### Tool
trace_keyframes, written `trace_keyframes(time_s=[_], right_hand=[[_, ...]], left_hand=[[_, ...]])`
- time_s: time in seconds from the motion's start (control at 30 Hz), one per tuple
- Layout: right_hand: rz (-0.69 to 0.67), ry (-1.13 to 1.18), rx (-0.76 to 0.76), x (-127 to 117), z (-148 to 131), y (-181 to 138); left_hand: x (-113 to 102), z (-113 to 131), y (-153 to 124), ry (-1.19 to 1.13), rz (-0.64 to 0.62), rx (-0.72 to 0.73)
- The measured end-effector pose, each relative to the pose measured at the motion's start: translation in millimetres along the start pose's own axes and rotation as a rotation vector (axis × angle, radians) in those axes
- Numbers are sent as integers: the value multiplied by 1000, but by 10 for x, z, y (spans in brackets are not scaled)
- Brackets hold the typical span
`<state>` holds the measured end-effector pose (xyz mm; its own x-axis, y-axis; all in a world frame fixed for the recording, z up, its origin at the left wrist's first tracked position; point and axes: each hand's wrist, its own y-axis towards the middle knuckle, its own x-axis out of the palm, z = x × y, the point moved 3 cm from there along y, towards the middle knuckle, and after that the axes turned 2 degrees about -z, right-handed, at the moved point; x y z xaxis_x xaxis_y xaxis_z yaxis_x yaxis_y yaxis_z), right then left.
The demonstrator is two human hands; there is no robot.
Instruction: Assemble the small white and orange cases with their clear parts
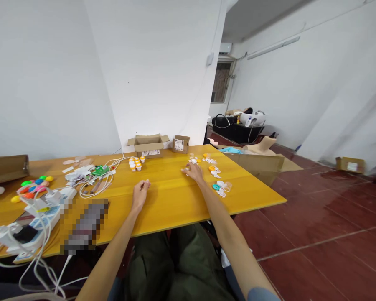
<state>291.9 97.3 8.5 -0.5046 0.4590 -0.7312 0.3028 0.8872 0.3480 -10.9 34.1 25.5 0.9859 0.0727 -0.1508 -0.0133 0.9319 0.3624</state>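
Right hand (194,170) is stretched out flat on the yellow table (169,196), palm down, fingers spread and open, tips at a small white piece (186,169). Can't tell if it's actually pinching it, too small. Not gripping anything visible.

Left hand (140,194) rests on the table nearer the body, fingers loosely curled, thumb side up, empty as far as I can see.

Around the right hand: scatter of small white, orange and teal caps (217,177) just to its right and beyond it, running toward the table's right edge. Cluster of small orange-and-white cups (135,163) sits between the hands, further back.

Back edge: open cardboard box (148,145) and a smaller box (181,144) against the wall. Left side: tangle of white cables (95,182), chargers (34,217), coloured egg-shaped bits (34,186). Large flat carton (257,163) off the table's right end, on the red floor.
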Motion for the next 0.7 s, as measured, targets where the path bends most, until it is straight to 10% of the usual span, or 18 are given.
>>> trace_keyframes(time_s=[0.7], right_hand=[[-250, 54, -357, 462, -848, -468]], left_hand=[[88, -180, 255, 77, -58, -10]])
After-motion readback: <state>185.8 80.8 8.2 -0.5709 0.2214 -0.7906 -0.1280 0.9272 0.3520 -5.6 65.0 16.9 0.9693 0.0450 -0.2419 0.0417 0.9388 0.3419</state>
